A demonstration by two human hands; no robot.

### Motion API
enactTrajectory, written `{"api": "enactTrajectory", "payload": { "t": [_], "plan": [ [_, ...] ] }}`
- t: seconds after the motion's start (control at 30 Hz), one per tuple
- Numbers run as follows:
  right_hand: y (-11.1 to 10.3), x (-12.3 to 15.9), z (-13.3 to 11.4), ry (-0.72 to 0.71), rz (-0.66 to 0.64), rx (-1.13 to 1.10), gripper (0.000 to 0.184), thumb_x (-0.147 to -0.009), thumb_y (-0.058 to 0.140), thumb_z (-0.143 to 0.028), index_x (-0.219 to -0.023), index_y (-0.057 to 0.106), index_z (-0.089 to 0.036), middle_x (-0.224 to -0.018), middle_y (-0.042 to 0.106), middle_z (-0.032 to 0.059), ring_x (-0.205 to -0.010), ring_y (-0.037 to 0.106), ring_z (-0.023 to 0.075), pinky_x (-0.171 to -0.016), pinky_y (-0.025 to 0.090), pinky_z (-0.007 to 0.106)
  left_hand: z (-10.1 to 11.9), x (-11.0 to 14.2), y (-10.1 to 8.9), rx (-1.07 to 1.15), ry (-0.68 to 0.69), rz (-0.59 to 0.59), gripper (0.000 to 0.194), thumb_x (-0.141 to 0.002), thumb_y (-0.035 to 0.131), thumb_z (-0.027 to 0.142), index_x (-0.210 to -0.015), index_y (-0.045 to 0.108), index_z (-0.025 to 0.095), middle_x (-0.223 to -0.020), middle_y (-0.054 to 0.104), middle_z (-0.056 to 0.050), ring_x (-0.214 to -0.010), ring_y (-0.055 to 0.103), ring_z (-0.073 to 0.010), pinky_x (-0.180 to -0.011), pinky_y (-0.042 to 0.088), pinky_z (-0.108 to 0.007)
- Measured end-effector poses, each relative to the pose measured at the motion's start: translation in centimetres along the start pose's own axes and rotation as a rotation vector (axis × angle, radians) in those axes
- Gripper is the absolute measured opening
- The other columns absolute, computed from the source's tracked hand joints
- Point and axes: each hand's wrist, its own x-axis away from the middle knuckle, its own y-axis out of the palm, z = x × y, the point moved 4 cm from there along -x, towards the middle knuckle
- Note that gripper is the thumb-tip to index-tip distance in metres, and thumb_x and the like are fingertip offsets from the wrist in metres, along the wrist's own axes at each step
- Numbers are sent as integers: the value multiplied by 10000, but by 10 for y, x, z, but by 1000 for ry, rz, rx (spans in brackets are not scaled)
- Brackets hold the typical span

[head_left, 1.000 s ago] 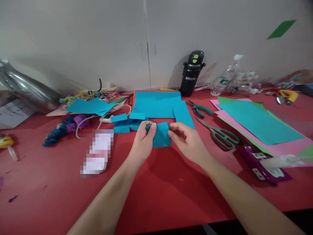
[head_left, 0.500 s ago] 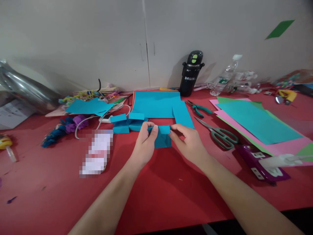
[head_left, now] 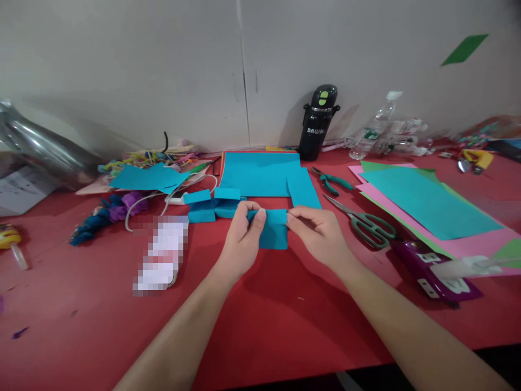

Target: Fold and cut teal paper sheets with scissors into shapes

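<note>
Between my hands, above the red table, is a small blue piece of paper point(head_left: 274, 234) with a fold along its top. My left hand point(head_left: 243, 233) is closed on its left side, thumb on top. The right hand point(head_left: 315, 231) pinches the upper right corner between thumb and fingertips. Just beyond my left hand lie folded blue paper pieces point(head_left: 202, 209) with raised flaps. Farther back is a large blue sheet point(head_left: 260, 172), and a narrower blue strip point(head_left: 305, 187) lies at its right end.
To the right are pliers point(head_left: 336, 183), scissors point(head_left: 370, 225), stacked coloured paper point(head_left: 435, 206) and a glue gun point(head_left: 439, 274). A black bottle point(head_left: 318, 127) stands at the wall near a plastic bottle point(head_left: 371, 133). On the left lie a blurred white item point(head_left: 163, 255) and a cable point(head_left: 128, 212).
Both hands and the blue paper have shifted slightly to the right. The paper's folded top now looks flatter and faces me more.
</note>
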Motion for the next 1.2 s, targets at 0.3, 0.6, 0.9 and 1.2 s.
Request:
{"api": "enactTrajectory", "payload": {
  "t": [0.3, 0.6, 0.9, 1.2],
  "plan": [
    [-3, -2, 9, 72, 67, -49, 175, -886, 642, -316, -770, 691, -195, -745, 660, 20, -679, 576, 158, -621, 476, 283, -2, -1, 2, -17, 0, -47, 186, -977, 520, 385, -924, 521, 207, -797, 504, 6, -691, 468, -137, -607, 396, -247],
    [1, -5, 17, 122, 5, -165, 209, -824, 741, -354, -949, 686, -196, -874, 722, 45, -788, 658, 184, -698, 538, 314, -2, -4, -5, 1, -24, -30, 236, -877, 676, 407, -953, 733, 192, -889, 731, -43, -802, 642, -196, -687, 496, -287],
    [1, -3, 16, 64, 23, -1, 215, -873, 706, -392, -940, 654, -195, -798, 690, 32, -734, 647, 177, -654, 514, 300, -11, -7, -6, 112, -122, -39, 232, -837, 718, 413, -880, 735, 186, -837, 712, -34, -766, 620, -181, -680, 489, -281],
    [-1, -5, 12, 116, -103, 20, 344, -943, 596, -469, -734, 631, -198, -617, 638, -1, -558, 579, 137, -571, 459, 277, -14, -8, -13, 225, -135, 93, 258, -814, 738, 424, -893, 740, 178, -815, 706, -43, -711, 620, -172, -660, 520, -295]
  ]
}}
